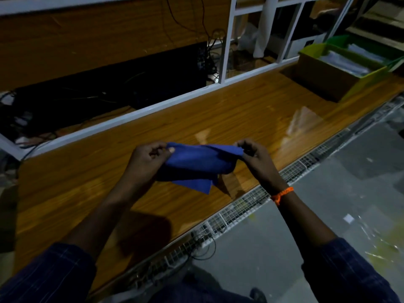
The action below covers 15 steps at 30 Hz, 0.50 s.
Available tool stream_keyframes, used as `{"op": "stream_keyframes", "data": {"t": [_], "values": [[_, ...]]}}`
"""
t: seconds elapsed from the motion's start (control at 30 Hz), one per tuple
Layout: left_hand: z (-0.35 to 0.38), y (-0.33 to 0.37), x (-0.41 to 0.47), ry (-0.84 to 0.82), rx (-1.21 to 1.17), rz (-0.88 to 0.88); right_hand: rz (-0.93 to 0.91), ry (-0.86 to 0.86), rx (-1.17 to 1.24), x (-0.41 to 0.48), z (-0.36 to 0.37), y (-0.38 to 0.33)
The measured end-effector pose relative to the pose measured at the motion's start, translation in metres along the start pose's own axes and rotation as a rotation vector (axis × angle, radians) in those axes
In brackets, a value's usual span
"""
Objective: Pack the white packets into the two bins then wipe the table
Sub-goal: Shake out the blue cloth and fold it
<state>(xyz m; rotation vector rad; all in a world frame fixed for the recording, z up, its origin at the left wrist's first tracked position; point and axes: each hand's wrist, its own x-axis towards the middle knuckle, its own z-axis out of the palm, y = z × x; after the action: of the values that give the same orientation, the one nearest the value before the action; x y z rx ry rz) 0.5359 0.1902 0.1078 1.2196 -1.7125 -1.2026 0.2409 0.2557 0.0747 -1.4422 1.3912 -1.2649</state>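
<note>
- Left hand (pixel 148 155) and right hand (pixel 254 153): fingers pinched on the top corners of a blue cloth (pixel 196 166), held above the desk (pixel 218 119) near its front edge
- Two bins (pixel 341 68) with packets (pixel 347 60) at the far right corner

A: What do the 2 hands hold?
B: The left hand (pixel 148 155) and the right hand (pixel 254 153) each pinch an upper corner of a blue cloth (pixel 196 165), above the wooden table (pixel 87 182).
A: And the bins?
B: A yellow-green bin (pixel 363 84) with white packets (pixel 347 60) stands at the table's far right, and a green bin (pixel 336 39) is just behind it.
</note>
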Motion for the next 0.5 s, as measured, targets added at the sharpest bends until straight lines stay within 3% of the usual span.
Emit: {"op": "stream_keyframes", "data": {"t": [0.1,0.27,0.37,0.5], "values": [[0.0,0.03,0.016,0.019,-0.188,-0.028,0.083,-0.019,0.228,0.008,-0.011,-0.026],[-0.006,0.038,0.061,-0.067,-0.31,-0.306,0.238,0.037,0.418,0.045,-0.018,-0.036],[-0.003,0.025,0.096,0.017,-0.253,-0.353,0.339,0.099,0.365,0.076,-0.016,-0.02],[0.005,-0.023,0.135,0.111,0.092,-0.279,0.455,0.189,0.085,0.114,0.005,0.019]]}}
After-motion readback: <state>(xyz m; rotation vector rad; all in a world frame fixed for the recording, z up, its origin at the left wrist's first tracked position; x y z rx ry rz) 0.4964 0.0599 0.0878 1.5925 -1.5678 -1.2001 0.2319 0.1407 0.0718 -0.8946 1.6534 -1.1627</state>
